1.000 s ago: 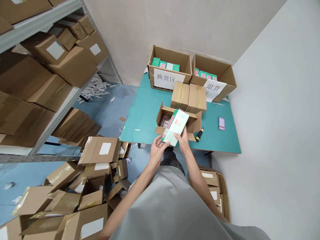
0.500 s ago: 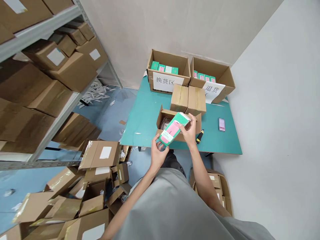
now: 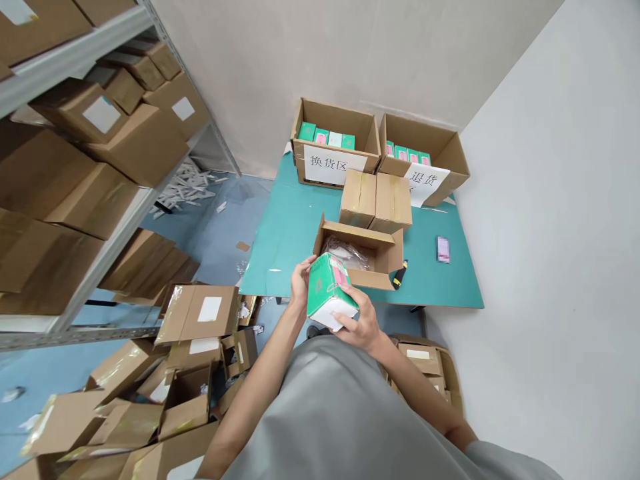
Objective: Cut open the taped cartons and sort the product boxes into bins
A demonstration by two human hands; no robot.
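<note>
Snugly, a white-ended, green-and-pink cardboard box (image 3: 321, 285) sits between the bare left hand (image 3: 301, 285), which clasps its left side and is partly hidden behind it, and the bare right hand (image 3: 365, 325), clamped round its near right corner. It partly blocks an open brown cardboard carton (image 3: 374, 280), whose crumpled clear plastic (image 3: 347, 251) is hard to make out.

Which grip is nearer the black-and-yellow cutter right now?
Right. The right grip is left of the cutter, toward the wearer; the left grip, across the green box, is farther left.
</note>
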